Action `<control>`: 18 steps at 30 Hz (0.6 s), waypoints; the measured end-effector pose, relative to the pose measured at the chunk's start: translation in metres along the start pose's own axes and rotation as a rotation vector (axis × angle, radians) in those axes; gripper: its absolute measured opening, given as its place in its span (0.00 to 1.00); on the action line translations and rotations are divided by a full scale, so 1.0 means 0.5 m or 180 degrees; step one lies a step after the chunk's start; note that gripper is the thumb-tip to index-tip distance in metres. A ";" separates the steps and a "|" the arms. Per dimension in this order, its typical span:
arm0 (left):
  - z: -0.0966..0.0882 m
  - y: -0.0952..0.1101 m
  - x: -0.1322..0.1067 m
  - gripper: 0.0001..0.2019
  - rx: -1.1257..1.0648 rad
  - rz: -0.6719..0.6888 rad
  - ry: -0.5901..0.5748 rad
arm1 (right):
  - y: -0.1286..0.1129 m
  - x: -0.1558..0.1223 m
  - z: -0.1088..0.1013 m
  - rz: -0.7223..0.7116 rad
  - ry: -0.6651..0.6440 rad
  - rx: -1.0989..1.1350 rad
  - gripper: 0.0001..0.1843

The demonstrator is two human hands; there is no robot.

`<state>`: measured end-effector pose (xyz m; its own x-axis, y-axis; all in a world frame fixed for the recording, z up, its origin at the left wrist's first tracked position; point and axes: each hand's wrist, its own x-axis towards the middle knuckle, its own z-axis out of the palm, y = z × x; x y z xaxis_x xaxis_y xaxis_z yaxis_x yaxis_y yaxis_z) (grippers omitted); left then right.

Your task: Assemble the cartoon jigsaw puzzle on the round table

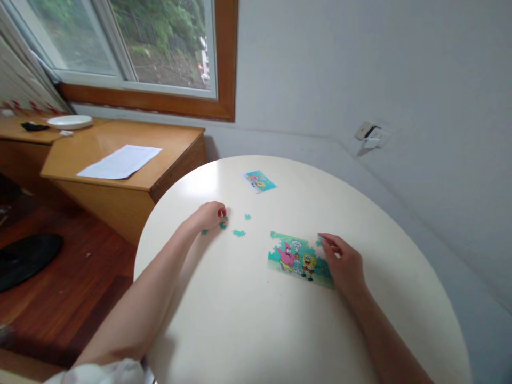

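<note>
A partly assembled jigsaw puzzle (296, 258) with cartoon figures lies on the white round table (240, 320), with gaps along its upper edge. My right hand (346, 266) is at its right end, thumb and fingers closed on a small teal puzzle piece (320, 241) by the upper right gap. Farther left, my left hand (211, 215) has its fingertips pinched on a teal puzzle piece (225, 218). Just under those fingers lies another piece (223, 226). Loose teal pieces (239, 233) lie nearby, one (248, 217) a little farther back.
A picture card (260, 181) with the same cartoon figures rests toward the table's far side. Left of the table, a wooden desk (176, 140) holds a paper sheet (120, 161) and a white round plate-like object (70, 122). A wall socket (374, 136) is on the right wall.
</note>
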<state>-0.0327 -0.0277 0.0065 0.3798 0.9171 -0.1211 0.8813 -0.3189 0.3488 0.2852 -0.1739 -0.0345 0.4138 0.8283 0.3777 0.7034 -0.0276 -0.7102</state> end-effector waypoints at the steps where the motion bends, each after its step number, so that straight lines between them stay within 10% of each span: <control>1: 0.000 0.001 0.000 0.07 0.0013 -0.0036 0.0002 | -0.001 0.000 0.000 -0.0006 0.0009 0.0003 0.19; 18: 0.004 0.000 0.017 0.02 -0.1234 0.0104 0.0773 | -0.038 -0.017 0.007 0.0040 -0.0180 0.0115 0.19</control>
<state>-0.0289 -0.0207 0.0036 0.2879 0.9523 0.1010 0.6820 -0.2779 0.6766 0.2660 -0.1783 -0.0263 0.3884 0.8584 0.3351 0.6767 -0.0188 -0.7360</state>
